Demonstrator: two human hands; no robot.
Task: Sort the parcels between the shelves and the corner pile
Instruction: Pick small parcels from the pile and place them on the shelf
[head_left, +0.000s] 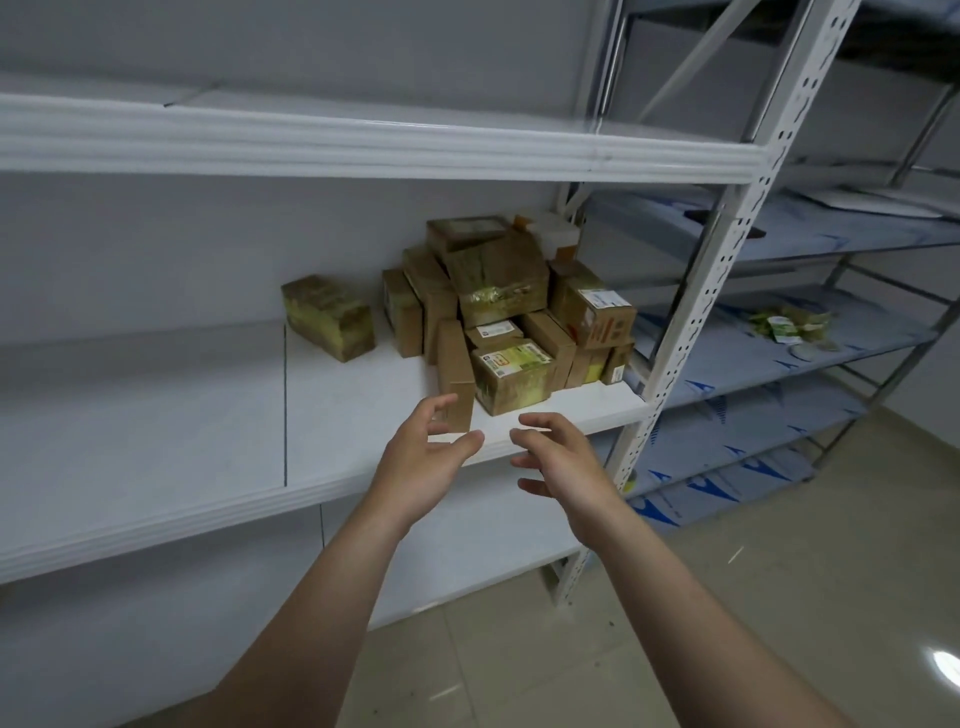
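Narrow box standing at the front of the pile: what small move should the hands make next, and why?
Probably ease the left hand forward and close it round the narrow box. Both hands are open and hold nothing, that box stands upright nearest the shelf edge, beyond that hand, and the right hand hovers nearby, free to steady it.

A pale grey wall runs behind the white shelving on the left. On the far right stands a bluish metal rack. Beige floor tiles catch a bright glare near right.
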